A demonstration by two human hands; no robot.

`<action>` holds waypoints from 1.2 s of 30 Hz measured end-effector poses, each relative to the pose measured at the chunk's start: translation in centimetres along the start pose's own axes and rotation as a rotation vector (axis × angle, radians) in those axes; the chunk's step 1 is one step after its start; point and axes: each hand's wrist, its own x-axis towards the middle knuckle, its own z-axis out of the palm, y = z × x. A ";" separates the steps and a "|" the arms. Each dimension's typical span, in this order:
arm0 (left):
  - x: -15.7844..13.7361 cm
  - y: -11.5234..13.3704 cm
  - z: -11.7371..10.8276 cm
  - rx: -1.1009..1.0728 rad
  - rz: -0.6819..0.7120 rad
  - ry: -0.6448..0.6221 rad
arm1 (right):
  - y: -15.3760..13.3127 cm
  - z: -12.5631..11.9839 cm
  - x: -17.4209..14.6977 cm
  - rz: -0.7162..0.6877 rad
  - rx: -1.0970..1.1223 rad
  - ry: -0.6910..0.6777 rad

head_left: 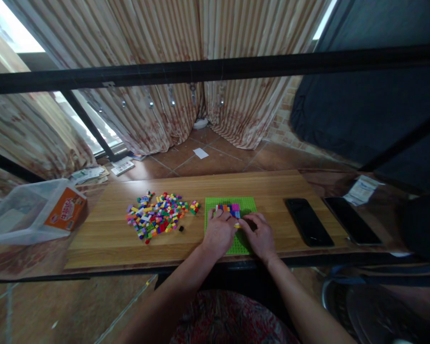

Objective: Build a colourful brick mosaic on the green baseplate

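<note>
Patterned clothing [232, 317] lies nearest the camera, cut off by the lower edge, with two bare forearms reaching past it. Ahead, a green baseplate [249, 205] rests on the wooden counter [107, 243], carrying a flat patch of coloured bricks [232, 208] whose near part is hidden beneath the left hand [220, 231]. That hand lies bent over the patch, fingers curled down; whether it grips anything I cannot tell. Opposite it, the right hand [261, 236] has thumb and fingers half bent, the thumb tip beside a small yellow piece [237, 226] between the hands; I cannot tell whether it is pinched. Left of the baseplate sits a small brick cluster [194, 207], then a wide heap of loose bricks [161, 215], too jumbled to count, with a black brick [181, 229] just apart from it. To the right lie a dark phone [308, 222] and, by the counter's end, a second phone [352, 220]. At far left stands a translucent bin [28, 234] with an orange label [66, 209], cut off by the frame; a whitish patch shows through it, but its contents are hard to make out.
</note>
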 end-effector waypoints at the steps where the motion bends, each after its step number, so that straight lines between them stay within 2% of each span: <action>1: 0.0 0.0 0.1 -0.001 -0.001 0.003 | 0.0 0.0 0.0 0.010 0.012 0.000; 4: -0.2 0.2 0.6 0.015 -0.011 0.031 | 0.1 0.0 0.1 0.027 0.038 -0.017; 11: -1.8 1.0 2.6 0.143 -0.006 0.184 | 0.0 0.3 0.0 0.003 0.007 -0.096; 22: -3.2 1.8 3.6 0.256 -0.036 0.195 | 0.5 0.2 -0.8 -0.048 -0.091 -0.119; 28: -5.1 2.4 2.9 0.152 -0.089 0.178 | 1.0 0.3 -1.0 -0.061 -0.143 -0.119; 32: -7.1 0.2 0.9 0.038 -0.228 0.282 | 1.3 0.3 -1.1 -0.054 -0.186 -0.116; 36: -9.7 -5.9 -2.2 0.046 -0.482 0.486 | 1.7 0.3 -1.2 -0.031 -0.200 -0.107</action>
